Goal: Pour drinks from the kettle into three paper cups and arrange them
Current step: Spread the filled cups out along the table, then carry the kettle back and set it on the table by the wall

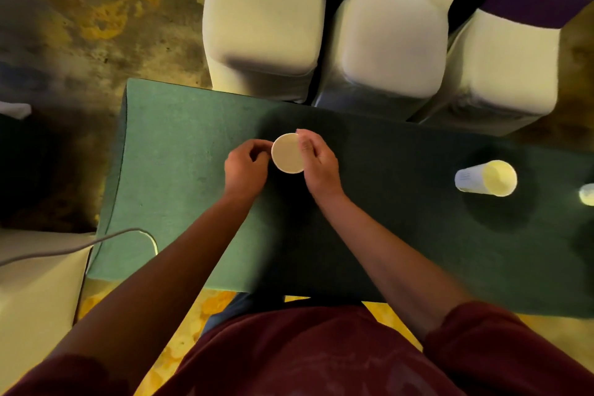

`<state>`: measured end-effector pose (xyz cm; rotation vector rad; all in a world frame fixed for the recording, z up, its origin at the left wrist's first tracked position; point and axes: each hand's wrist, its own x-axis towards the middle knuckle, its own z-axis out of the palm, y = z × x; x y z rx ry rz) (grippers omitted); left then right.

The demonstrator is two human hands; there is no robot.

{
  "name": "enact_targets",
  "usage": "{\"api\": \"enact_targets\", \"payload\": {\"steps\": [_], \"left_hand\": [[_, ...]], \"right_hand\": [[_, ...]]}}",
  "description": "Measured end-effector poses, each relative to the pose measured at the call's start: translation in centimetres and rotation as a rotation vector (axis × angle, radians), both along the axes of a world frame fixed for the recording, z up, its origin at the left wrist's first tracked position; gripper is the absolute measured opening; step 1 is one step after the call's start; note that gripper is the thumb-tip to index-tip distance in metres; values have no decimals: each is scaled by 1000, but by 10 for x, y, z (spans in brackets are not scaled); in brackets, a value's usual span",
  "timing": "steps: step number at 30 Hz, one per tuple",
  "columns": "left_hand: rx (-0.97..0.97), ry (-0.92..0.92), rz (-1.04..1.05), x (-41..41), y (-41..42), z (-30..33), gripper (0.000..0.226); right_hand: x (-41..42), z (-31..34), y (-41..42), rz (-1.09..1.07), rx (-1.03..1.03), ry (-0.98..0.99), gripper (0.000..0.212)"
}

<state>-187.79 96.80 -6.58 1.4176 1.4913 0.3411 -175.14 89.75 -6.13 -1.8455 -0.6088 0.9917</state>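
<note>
Green tabletop (pixel 180 151), three white-covered chairs (pixel 263 26) along its far edge. Right hand (pixel 319 162) curled round the right side of a paper cup (pixel 287 154) mid-tabletop, fingers on the rim, gripping it. Left hand (pixel 246 167) loosely curled at the cup's left side, fingertips at the wall; contact unclear. Second paper cup (pixel 487 177) well right of the held one, upright. Third cup (pixel 587 194) further right, cut off by the frame edge.

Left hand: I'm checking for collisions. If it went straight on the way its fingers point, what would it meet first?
The left hand points right, toward the paper cup between both hands. It would meet that cup's side almost at once; its fingertips may already touch. The right hand is beyond.
</note>
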Motion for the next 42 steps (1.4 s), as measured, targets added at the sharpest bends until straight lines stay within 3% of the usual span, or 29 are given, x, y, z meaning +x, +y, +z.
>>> {"api": "enact_targets", "payload": {"steps": [3, 9, 22, 25, 32, 35, 42], "left_hand": [[-17, -21, 120, -7, -1, 12, 26], [135, -85, 215, 1, -5, 64, 28], [373, -385, -78, 139, -118, 176, 23], [372, -477, -130, 184, -170, 186, 20], [259, -499, -192, 284, -294, 189, 20], [161, -603, -253, 324, -354, 200, 19], [137, -639, -528, 403, -440, 218, 21]], "right_hand": [[7, 24, -7, -73, 30, -55, 34], [34, 80, -46, -62, 91, -171, 37], [133, 172, -193, -205, 309, -293, 30], [167, 192, -254, -263, 347, -300, 27], [236, 200, -404, -315, 398, -284, 24], [263, 203, -469, -414, 389, -310, 24], [309, 215, -570, -679, 267, -446, 30]]}}
